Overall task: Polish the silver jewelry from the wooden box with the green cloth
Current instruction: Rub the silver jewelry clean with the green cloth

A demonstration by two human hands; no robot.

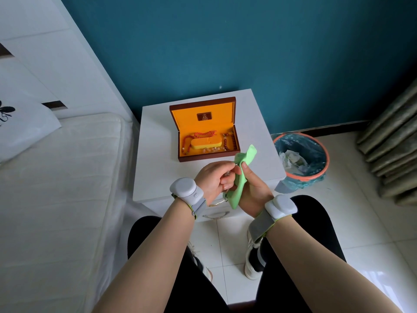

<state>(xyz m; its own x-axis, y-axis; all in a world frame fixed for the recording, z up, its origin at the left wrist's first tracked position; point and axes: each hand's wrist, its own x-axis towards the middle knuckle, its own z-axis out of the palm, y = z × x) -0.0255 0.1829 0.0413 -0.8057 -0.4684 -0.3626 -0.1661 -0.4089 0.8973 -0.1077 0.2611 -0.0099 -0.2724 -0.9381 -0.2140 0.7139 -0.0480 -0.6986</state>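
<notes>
Both hands meet above the near edge of the white nightstand (153, 154). On the left, the left hand (214, 179) has its fingers curled around a thin silver bracelet (222, 201), of which only a short arc shows below the palm (the rest is hidden in the grip). Touching it, the right hand (250, 188) pinches a green cloth (239, 175) between thumb and fingers, the cloth wrapped around the bracelet and sticking up above the knuckles and down below them. Each wrist wears a grey band with a white module.

Farther left lies a white bed (56, 177), just beside the nightstand. On the nightstand, behind the hands, a wooden box (206, 129) stands open, lid upright, its lining orange; inside are an orange cushion (206, 142) and strings of red and pale beads (226, 141) around it. To the right, on the tiled floor, sits a bin (302, 157) with an orange rim and a blue liner, near a folded curtain (392, 143).
</notes>
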